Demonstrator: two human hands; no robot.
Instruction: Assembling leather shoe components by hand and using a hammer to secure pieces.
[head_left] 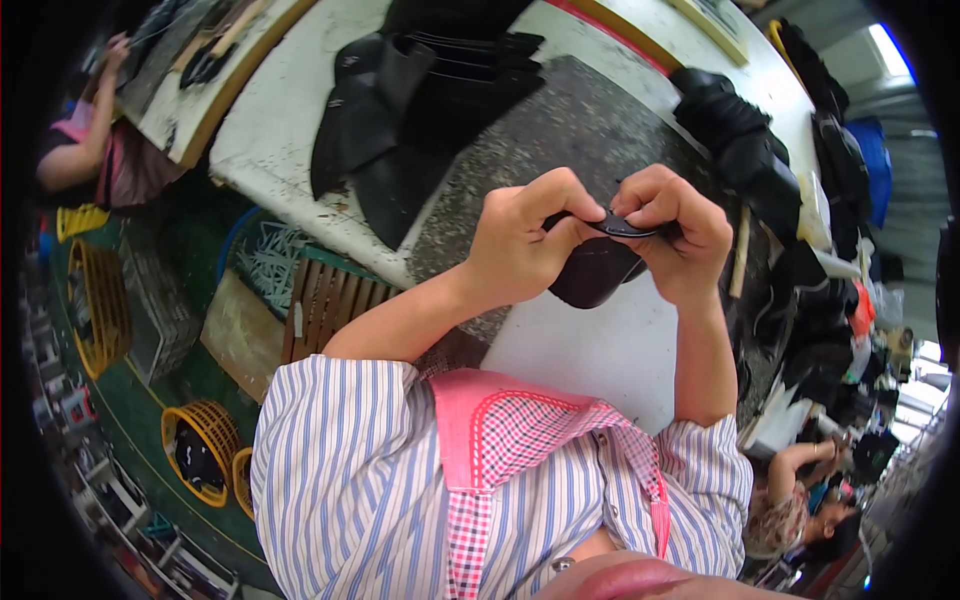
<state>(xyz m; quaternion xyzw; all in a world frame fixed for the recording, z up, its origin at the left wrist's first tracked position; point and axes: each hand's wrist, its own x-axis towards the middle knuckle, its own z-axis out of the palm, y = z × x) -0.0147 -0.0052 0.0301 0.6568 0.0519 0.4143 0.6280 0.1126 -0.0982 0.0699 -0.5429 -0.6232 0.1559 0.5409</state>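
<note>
I see both hands raised above the desk (pixel 300 120), gripping one dark curved leather piece (pixel 597 268). My left hand (pixel 520 245) has its fingers (pixel 560 190) clamped on the piece's upper edge, and my right hand (pixel 672 232) pinches the same edge just beside it, so I judge the edge is being held taut between the two grips. The piece hangs clear of the speckled dark mat (pixel 560 140) below. A stack of black cut pieces (pixel 400 110) lies beyond, well apart, and a wooden-handled tool (pixel 741 262) sits near the right hand; the white desk near my body offers open room.
</note>
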